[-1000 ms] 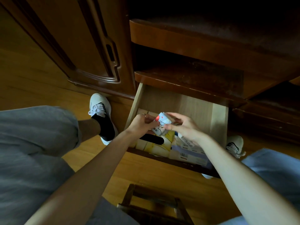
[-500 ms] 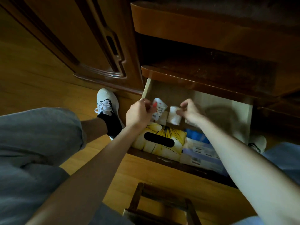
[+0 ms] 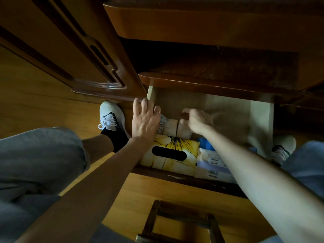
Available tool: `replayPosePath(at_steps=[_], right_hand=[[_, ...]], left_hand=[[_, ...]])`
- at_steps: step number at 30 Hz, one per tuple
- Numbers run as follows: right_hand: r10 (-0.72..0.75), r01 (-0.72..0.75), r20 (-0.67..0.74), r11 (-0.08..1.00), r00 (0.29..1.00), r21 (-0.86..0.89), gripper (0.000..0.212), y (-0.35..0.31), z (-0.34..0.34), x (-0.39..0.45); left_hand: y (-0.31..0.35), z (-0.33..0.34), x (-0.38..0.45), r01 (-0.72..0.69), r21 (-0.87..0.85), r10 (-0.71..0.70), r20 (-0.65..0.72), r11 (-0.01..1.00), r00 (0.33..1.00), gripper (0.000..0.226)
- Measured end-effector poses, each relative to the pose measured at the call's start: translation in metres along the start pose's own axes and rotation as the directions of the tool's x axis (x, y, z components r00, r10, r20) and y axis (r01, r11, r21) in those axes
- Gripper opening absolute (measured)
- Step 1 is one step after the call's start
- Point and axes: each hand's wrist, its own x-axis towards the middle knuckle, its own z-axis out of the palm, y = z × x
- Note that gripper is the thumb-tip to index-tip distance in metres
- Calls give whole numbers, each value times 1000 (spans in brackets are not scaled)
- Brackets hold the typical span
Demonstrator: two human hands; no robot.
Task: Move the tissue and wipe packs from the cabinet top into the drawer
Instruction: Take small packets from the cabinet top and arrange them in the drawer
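**Small packs under the fingers in the drawer**

The left hand (image 3: 145,120) lies flat, fingers (image 3: 144,104) spread and holding nothing, over the drawer's (image 3: 261,116) left wall. Small tissue packs (image 3: 170,127) sit just right of them. The right hand (image 3: 196,120) is blurred, fingers curled onto the packs; whether it grips one cannot be told.

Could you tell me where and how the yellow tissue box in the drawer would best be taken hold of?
Probably by its two long sides, from above. The yellow tissue box lies flat, dark slot up, near the drawer front. A wipe pack sits close on its right, so fingers would need to slip between.
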Motion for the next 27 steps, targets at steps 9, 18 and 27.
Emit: replayPosePath(at_steps=[9, 18, 27], right_hand=[[268, -234, 69, 653, 961, 720, 29, -10, -11, 1], [209, -222, 75, 937, 975, 271, 45, 29, -9, -14], [180, -143, 39, 611, 983, 778, 45, 6, -11, -13]], left_hand=[[-8, 5, 16, -200, 214, 165, 171, 956, 971, 29], [-10, 10, 21, -255, -1, 251, 183, 967, 951, 34], [-20, 12, 21, -341, -38, 343, 142, 939, 928, 38]])
